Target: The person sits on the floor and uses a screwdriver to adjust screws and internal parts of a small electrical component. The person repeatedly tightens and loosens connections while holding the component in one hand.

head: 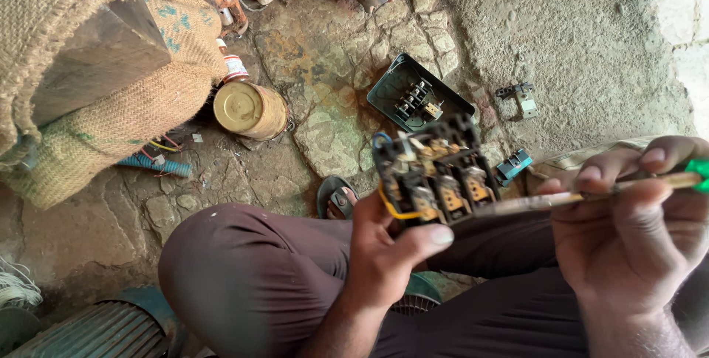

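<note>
two bare hands work over the person's lap. the left hand [384, 255] rises from about 6 o'clock and grips a black switch block [432, 177], thumb pressed along its lower edge, fingers hidden behind it. the block sits near the centre of the view, above the brown trousers [251, 277], its long axis running roughly from 9 to 3 o'clock, its open face turned up toward the camera. it is boxy dark plastic, dusty, with three brass-coloured contact sets side by side and a yellow wire [390, 209] looping at its left end.

the right hand [635, 218] comes in from 4 o'clock, fingers curled and pinching a screwdriver [591, 194] with a pale shaft and green handle end. the tool lies almost level, its tip pointing toward 9 o'clock and meeting the block's right side.

on the rough stone floor [325, 70], at 12 o'clock from the block, lies a dark cover tray [413, 92] with small terminals. a round brass-coloured tin [249, 109] rests at 10 o'clock, beside coarse burlap sacking [111, 107]. a ribbed grey motor casing [96, 332] shows at 7 o'clock.
</note>
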